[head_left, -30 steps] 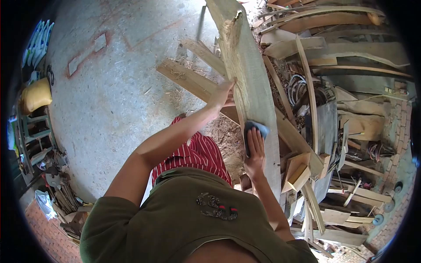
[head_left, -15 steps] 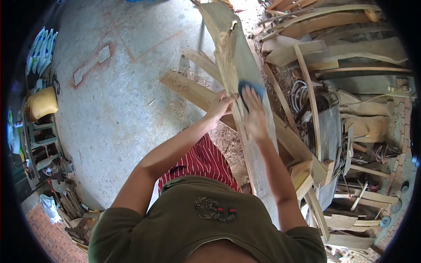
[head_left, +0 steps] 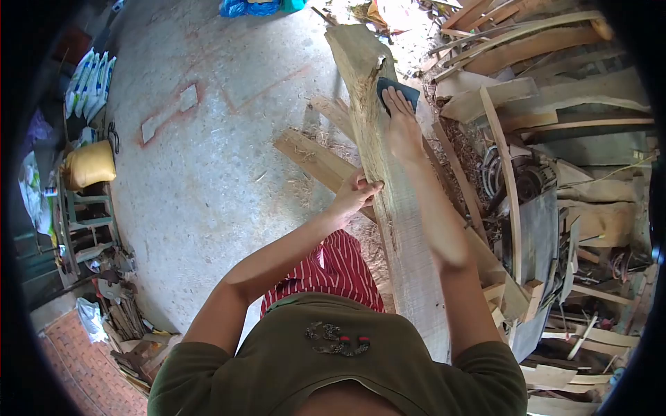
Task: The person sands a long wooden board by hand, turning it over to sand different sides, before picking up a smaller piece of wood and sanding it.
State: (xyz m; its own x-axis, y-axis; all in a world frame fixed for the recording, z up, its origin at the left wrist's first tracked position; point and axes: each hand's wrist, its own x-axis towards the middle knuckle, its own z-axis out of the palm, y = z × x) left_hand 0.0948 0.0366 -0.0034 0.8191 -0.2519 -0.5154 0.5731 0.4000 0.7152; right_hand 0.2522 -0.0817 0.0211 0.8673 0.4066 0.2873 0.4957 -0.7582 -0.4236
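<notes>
A long wooden plank [head_left: 409, 243] with a rough live edge runs from beside my body toward the far end of the view. My left hand [head_left: 355, 196] grips its left edge, thumb on top and the other fingers curled at the side, partly hidden. Farther up the board, my right hand [head_left: 404, 128] presses a dark blue-grey sheet of sandpaper [head_left: 409, 94] against the surface with its fingers laid straight over it. Near the far end, the live edge has a splintered hollow [head_left: 379, 64].
Under the plank, other boards [head_left: 312, 159] cross at an angle among wood shavings. Stacked slabs and offcuts [head_left: 583, 90] fill the right side. A yellow cushion-like bundle [head_left: 90, 166] rests on a green rack [head_left: 90, 215] at left. Blue bags [head_left: 253, 7] lie at the far edge.
My right hand has slid the sandpaper farther up the plank, away from my body. The left hand keeps its hold on the edge. The whole view has shifted slightly.
</notes>
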